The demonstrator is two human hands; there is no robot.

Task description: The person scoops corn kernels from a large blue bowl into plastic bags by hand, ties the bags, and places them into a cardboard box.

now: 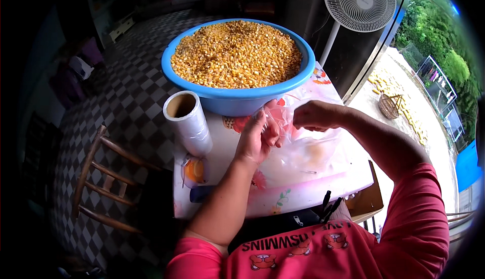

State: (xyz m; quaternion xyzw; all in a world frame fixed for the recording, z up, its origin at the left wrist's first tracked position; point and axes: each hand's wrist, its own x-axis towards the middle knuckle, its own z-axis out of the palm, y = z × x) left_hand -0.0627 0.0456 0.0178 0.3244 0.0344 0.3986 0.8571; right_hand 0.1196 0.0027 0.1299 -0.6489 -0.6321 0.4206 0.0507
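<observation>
Both of my hands are at a clear plastic bag (pixel 316 150) in front of a blue basin (pixel 242 94). My left hand (pixel 260 136) has its fingers curled on the bag's gathered upper part. To its right, my right hand (pixel 314 116) is closed in a pinch at the bag's other side, the fingertips partly hidden. The bag's thin film droops over the flowered tablecloth (pixel 237 178), and I make out nothing inside it for certain. Loose yellow corn kernels (pixel 237 54) heap up in the basin just beyond my hands.
A roll of clear plastic bags (pixel 192 127) stands upright left of my left arm. A wooden chair (pixel 108 183) is at the left, on a checkered floor. Behind the table's right corner rises a white fan (pixel 361 1). Outside lie corn cobs (pixel 404 107) and a woven basket (pixel 389 108).
</observation>
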